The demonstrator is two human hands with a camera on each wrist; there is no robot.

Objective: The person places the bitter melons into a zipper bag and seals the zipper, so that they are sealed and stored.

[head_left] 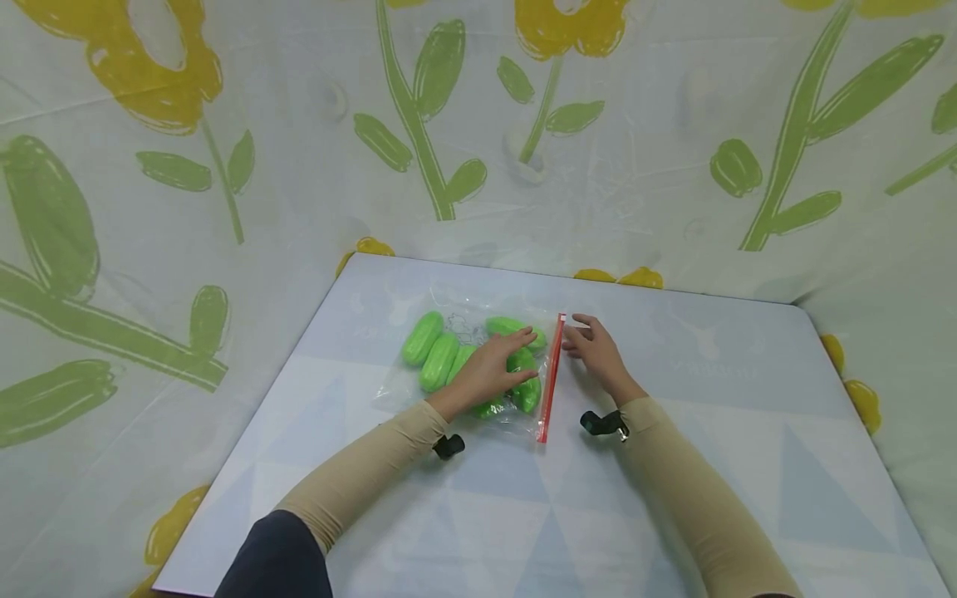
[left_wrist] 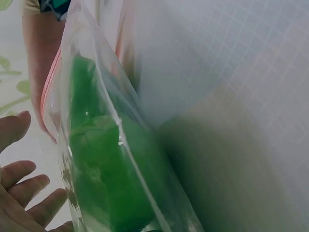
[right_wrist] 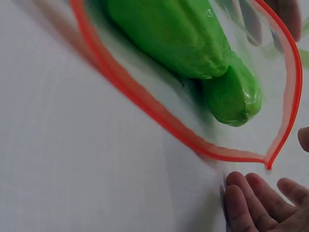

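Clear plastic bag (head_left: 478, 365) lies flat on the surface (head_left: 673, 465), approx. centre, w/ its red zip strip (head_left: 552, 378) along the side toward the person's right. Inside: several green pods (head_left: 423, 337), smooth & oblong, bunched together; a few sit toward the far-left end of the bag, others under the left hand.

Left hand (head_left: 489, 370) rests on top of the bag, fingers spread & fairly straight, pressing flat on the pods through the plastic; not curled round anything. Left wrist view: fingers (left_wrist: 19, 193) loose & extended beside the bag wall (left_wrist: 96, 145), green mass right behind the plastic.

Right hand (head_left: 594, 345) sits just beside the far end of the red strip, fingertips at or touching it; head view too small to tell whether it pinches. Right wrist view: red strip (right_wrist: 159, 116) gapes in a loop, i.e. bag mouth is open at this end, two pods (right_wrist: 183, 38) visible through it, one poking past the other. Fingers (right_wrist: 251, 203) lie relaxed on the surface right by the strip's corner, holding nothing there.

Both forearms in beige sleeves (head_left: 359, 473), w/ a small black camera mount (head_left: 604, 423) at each wrist. Surface is pale blue-white w/ triangle pattern; behind & around it hangs a cloth (head_left: 224, 166) printed w/ yellow flowers & green leaves.
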